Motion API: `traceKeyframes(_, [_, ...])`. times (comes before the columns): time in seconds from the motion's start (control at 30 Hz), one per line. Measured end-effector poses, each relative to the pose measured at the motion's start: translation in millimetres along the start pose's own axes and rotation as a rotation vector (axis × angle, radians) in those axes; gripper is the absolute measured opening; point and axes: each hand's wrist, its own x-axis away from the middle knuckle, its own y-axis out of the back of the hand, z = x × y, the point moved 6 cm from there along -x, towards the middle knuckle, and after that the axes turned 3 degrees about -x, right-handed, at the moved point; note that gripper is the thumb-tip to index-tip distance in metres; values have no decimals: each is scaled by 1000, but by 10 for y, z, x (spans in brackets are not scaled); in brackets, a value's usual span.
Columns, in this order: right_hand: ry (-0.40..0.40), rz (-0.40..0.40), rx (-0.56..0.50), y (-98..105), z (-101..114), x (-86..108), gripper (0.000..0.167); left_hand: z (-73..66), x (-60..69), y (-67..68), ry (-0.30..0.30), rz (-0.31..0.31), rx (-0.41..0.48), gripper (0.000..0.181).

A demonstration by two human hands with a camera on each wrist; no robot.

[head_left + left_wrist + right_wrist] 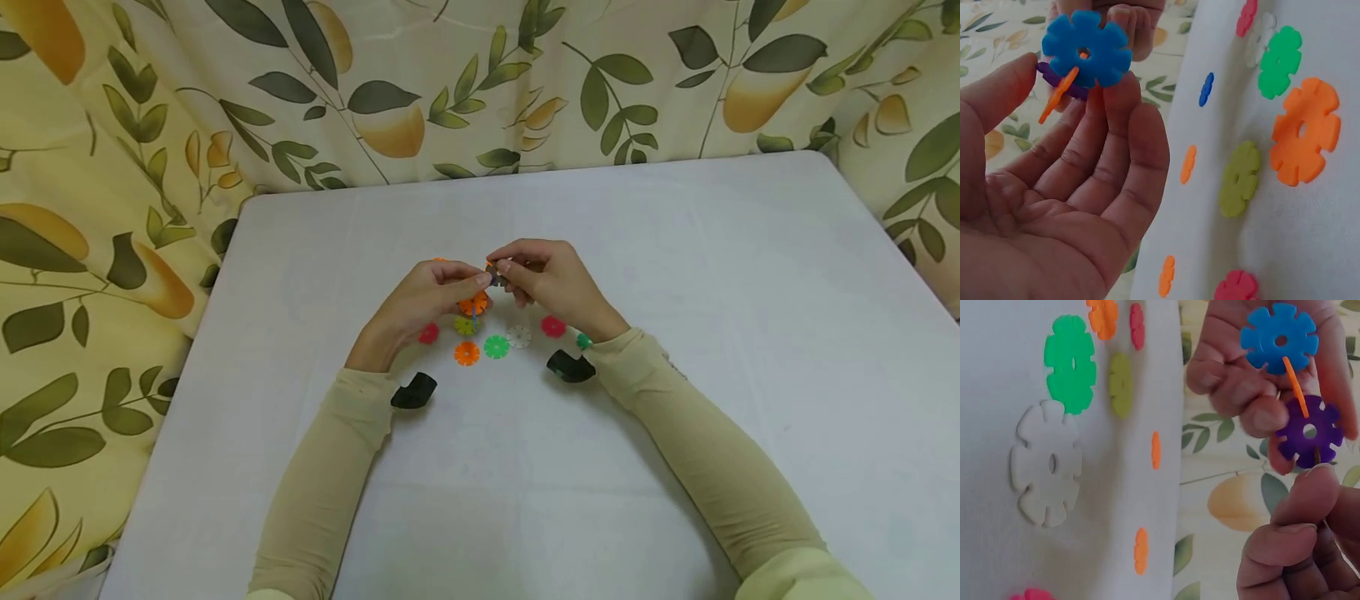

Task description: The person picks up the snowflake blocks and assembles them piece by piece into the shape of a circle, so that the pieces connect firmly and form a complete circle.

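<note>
My left hand (429, 298) holds a small chain of notched plastic interlocking discs above the table. In the left wrist view the blue disc (1107, 47) faces the camera, an orange disc (1058, 95) is slotted edge-on into it, and a purple disc (1060, 81) sits behind, by the thumb tip. My right hand (558, 279) pinches a brown disc (501, 275) at the purple disc's edge. Only a thin brown sliver shows above the thumb in the right wrist view, so how deep it sits in the slot cannot be told.
Loose discs lie on the white table (525, 500) below the hands: orange (467, 353), green (496, 347), clear white (519, 337), yellow-green (467, 325), red (553, 326) and several others. Black curved pieces (414, 391) are beside both wrists. A leaf-patterned curtain (487, 83) hangs behind.
</note>
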Motion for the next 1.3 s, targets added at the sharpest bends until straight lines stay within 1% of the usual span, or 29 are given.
traceKeyframes(0.07, [-13,17,6,-16,-3,-4,20,11,-8,0,1,-6,-31,30])
traceKeyframes(0.13, [-22,34,17,-26,-4,-4,22,27,-20,0,1,-18,-33,29])
traceKeyframes(0.27, [-23,65,49,-47,6,-5,24,50,-34,6,-5,-34,2,22])
traceKeyframes(0.33, [-20,76,62,-61,12,-7,24,48,-35,10,-12,-31,21,19])
traceKeyframes(0.43, [-24,72,82,-69,23,-14,24,40,-34,27,-29,-26,39,16])
traceKeyframes(0.5, [-29,51,96,-52,24,-19,24,29,-25,55,-37,-33,46,15])
traceKeyframes(0.67, [-57,-30,115,59,-27,-33,25,-15,20,168,-41,-68,90,13])
traceKeyframes(0.8, [-92,-70,114,156,-85,-55,25,-62,62,286,-50,-95,102,12])
traceKeyframes(0.93, [-115,-95,118,227,-95,-78,27,-110,94,407,-68,-118,118,13])
traceKeyframes(1.13, [-163,-88,134,225,-123,-115,28,-96,136,572,-89,-139,133,12])
traceKeyframes(1.23, [-175,-71,173,179,-155,-175,28,-74,150,618,-99,-140,148,11])
traceKeyframes(1.3, [-174,-44,213,143,-158,-218,28,-69,151,625,-101,-135,150,11])
